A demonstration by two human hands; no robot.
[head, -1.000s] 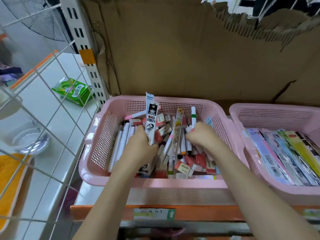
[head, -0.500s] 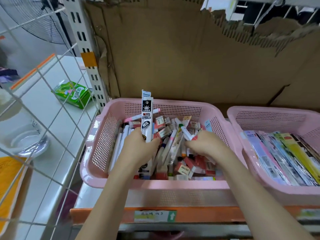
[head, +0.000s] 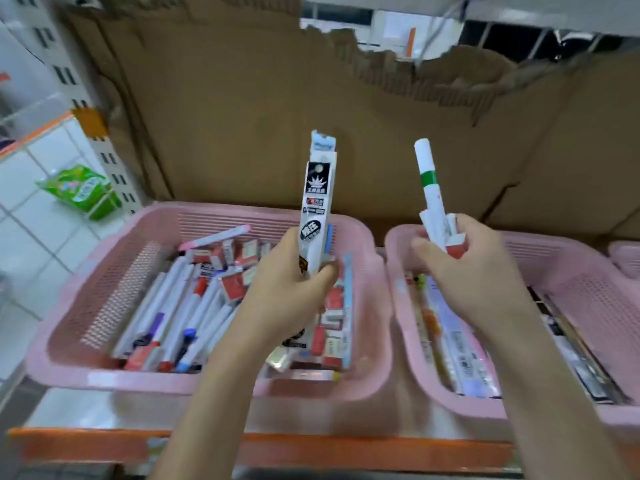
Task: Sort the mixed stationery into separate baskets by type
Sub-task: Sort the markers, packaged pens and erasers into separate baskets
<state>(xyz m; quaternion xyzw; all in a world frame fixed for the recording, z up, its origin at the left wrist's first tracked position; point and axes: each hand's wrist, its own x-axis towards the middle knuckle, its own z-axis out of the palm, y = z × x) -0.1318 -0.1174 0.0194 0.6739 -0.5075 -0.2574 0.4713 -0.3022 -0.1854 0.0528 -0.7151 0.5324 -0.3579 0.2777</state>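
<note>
A pink basket (head: 107,299) on the left holds mixed white markers, small red-and-white boxes and flat packs. A second pink basket (head: 585,289) to its right holds long flat packets lying side by side. My left hand (head: 287,296) grips a long white-and-black pen pack (head: 317,202) upright above the left basket. My right hand (head: 471,268) holds a white marker with a green band (head: 429,188), a few more white pieces and a small red item, raised over the left end of the right basket.
A torn cardboard sheet (head: 277,109) stands behind the baskets. An orange shelf edge (head: 311,448) runs in front. A wire grid and a slotted post are at the left, with a green packet (head: 81,190) on the tiled counter beyond. A third pink basket's corner (head: 627,258) shows far right.
Both hands rose out of the left basket. My left hand lifted the pen pack higher. My right hand came up with the marker bundle and moved right, over the second basket.
</note>
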